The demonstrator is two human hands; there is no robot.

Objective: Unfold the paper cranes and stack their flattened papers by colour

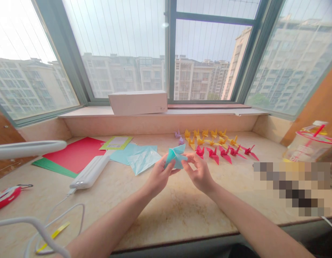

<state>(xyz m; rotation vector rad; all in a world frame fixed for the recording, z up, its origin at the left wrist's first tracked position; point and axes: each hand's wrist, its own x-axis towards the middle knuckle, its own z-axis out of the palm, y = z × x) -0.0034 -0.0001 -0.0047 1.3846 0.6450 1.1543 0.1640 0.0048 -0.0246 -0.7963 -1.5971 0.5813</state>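
Both hands hold a light blue folded paper [177, 154] in the middle of the view, raised over the counter. My left hand [160, 175] pinches its left and lower side between thumb and fingers. On the other side, my right hand [198, 171] grips the right edge with thumb and fingertips. Pointed flaps stick out at the top and right of the piece. Behind it and to the right stand folded paper cranes: a purple one [179, 135], several yellow ones [205, 133] and several red ones [225, 154]. Left of my hands lies a creased light blue sheet [143, 159].
Red paper [80, 154], green paper [54, 167] and a yellow-green packet [117, 143] lie left. Nearby are a white power bank [90, 172] with a cable and a red-white object [7, 197]. A white box [139, 103] sits on the sill; a cup [303, 147] stands right.
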